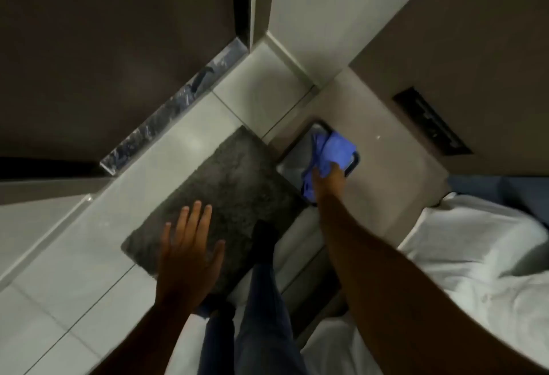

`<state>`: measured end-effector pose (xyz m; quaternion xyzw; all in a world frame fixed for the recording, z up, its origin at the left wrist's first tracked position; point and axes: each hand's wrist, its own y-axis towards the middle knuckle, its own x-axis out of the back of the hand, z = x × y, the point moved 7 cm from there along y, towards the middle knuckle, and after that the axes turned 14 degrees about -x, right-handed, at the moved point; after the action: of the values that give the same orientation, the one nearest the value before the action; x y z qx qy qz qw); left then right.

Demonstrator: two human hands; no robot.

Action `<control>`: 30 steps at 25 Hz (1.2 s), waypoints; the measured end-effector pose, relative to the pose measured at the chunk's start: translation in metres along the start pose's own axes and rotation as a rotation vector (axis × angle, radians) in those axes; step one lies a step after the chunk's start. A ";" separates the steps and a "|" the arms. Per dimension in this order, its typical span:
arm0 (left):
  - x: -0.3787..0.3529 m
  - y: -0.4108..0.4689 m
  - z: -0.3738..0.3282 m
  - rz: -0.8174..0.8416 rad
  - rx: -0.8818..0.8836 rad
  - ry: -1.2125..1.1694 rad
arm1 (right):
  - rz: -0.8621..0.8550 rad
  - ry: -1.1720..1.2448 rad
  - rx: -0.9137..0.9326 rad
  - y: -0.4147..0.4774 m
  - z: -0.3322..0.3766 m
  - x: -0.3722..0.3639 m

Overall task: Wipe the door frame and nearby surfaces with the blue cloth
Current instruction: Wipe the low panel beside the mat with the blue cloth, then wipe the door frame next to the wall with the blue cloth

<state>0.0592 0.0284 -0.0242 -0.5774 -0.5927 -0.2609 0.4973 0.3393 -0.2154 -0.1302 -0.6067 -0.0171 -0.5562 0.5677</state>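
Looking down from the head view, the right hand [328, 177] grips the bunched blue cloth [329, 153] and presses it against a dark-rimmed recessed panel [355, 162] low on the beige wall [416, 125]; what the panel is I cannot tell. The left hand [190, 253] hangs free with fingers spread, grasping nothing, above the grey mat [225, 193]. The loose cloth tail could catch on the panel's rim and drag out of the grip. With the body leaning far forward and one foot on the mat, it might slide on the glossy tiles [74, 244]. Room is tight: white bedding [475, 256] crowds the right arm, and the dark door [118, 48] and frame corner stand close ahead. Open floor lies to the left.
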 end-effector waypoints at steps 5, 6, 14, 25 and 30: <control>-0.062 0.002 0.023 0.070 0.093 -0.077 | -0.119 -0.169 0.030 0.071 -0.010 -0.029; -0.069 -0.007 0.028 0.079 0.100 -0.077 | -0.132 -0.141 0.050 0.071 -0.009 -0.027; -0.014 -0.070 0.061 0.042 0.194 0.107 | -0.215 -0.095 0.228 0.005 0.041 0.019; 0.470 -0.138 0.088 -0.778 0.236 0.519 | -0.036 0.018 1.038 -0.486 0.331 0.091; 0.631 -0.232 0.091 -1.042 0.271 0.590 | -0.056 0.163 1.473 -0.745 0.466 0.153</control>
<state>-0.0846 0.3308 0.5655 -0.0468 -0.6624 -0.5406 0.5165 0.2168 0.2856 0.5980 -0.0249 -0.3590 -0.4583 0.8127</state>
